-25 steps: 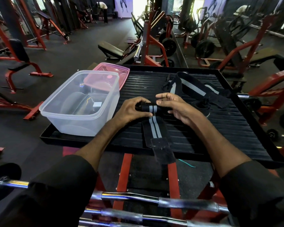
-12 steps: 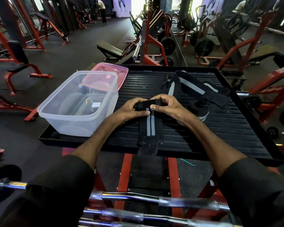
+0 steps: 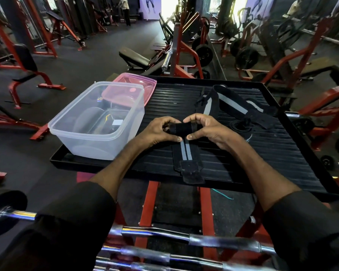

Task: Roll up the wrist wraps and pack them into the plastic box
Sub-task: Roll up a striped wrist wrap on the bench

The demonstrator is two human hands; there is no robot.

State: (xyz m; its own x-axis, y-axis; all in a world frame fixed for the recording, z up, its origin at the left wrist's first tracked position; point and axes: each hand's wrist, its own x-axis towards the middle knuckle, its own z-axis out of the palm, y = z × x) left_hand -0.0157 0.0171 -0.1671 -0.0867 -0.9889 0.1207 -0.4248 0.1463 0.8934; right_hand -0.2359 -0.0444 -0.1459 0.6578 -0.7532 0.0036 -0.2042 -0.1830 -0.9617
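A black wrist wrap with two grey stripes (image 3: pixel 185 153) lies on the black ribbed tray (image 3: pixel 282 153), its far end rolled into a tight coil. My left hand (image 3: pixel 157 132) and my right hand (image 3: pixel 207 130) pinch that coil from either side. The wrap's Velcro tail reaches the tray's near edge. A clear plastic box (image 3: pixel 98 122) stands open on the tray's left side, holding nothing I can make out. Behind my hands lies an unrolled striped wrap (image 3: pixel 229 103), and a rolled wrap (image 3: pixel 241 129) sits to the right.
A pink lid (image 3: pixel 143 85) leans behind the box. Chrome barbells (image 3: pixel 184 239) cross the bottom of the view below the tray's red stand. Red gym machines and benches surround the tray, and a person stands far back.
Both hands have kept rolling the wrap toward me; the coil has grown and the flat tail has shortened, its Velcro end drawn up from over the tray's edge.
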